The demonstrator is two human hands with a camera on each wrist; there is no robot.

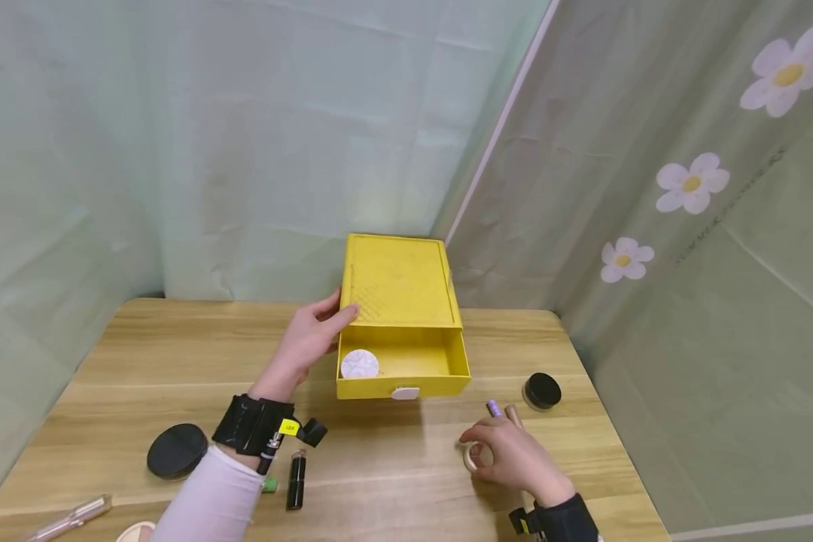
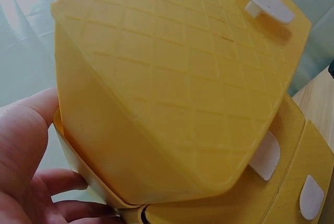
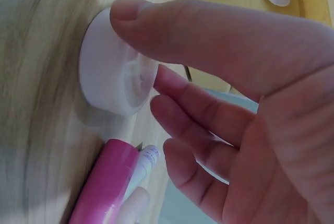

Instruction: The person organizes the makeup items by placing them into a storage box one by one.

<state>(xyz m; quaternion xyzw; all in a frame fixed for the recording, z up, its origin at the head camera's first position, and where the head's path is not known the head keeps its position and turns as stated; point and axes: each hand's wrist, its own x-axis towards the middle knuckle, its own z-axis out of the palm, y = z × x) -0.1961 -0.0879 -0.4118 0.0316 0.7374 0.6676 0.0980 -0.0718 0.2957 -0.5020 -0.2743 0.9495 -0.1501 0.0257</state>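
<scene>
A yellow drawer box point(image 1: 400, 282) stands at the table's back with its upper drawer point(image 1: 433, 388) pulled out. Inside that drawer, at the left, lies a white round compact point(image 1: 360, 364). My left hand point(image 1: 312, 335) holds the box at its left side, thumb over the top edge; the left wrist view has the bent fingers point(image 2: 68, 181) against the side wall. To the right in front, my right hand point(image 1: 515, 455) grips a small round jar point(image 3: 107, 72), pale and clear-walled, between thumb and fingers; it stands on edge in the right wrist view.
Near the right hand lie a magenta tube point(image 3: 104, 182), a purple-tipped stick point(image 1: 493, 408) and a black-lidded jar point(image 1: 542, 391). At left are a black round compact point(image 1: 177, 451), a black lipstick tube point(image 1: 296, 480), a green item point(image 1: 269, 485) and a clear tube point(image 1: 71, 519). Curtains hang behind.
</scene>
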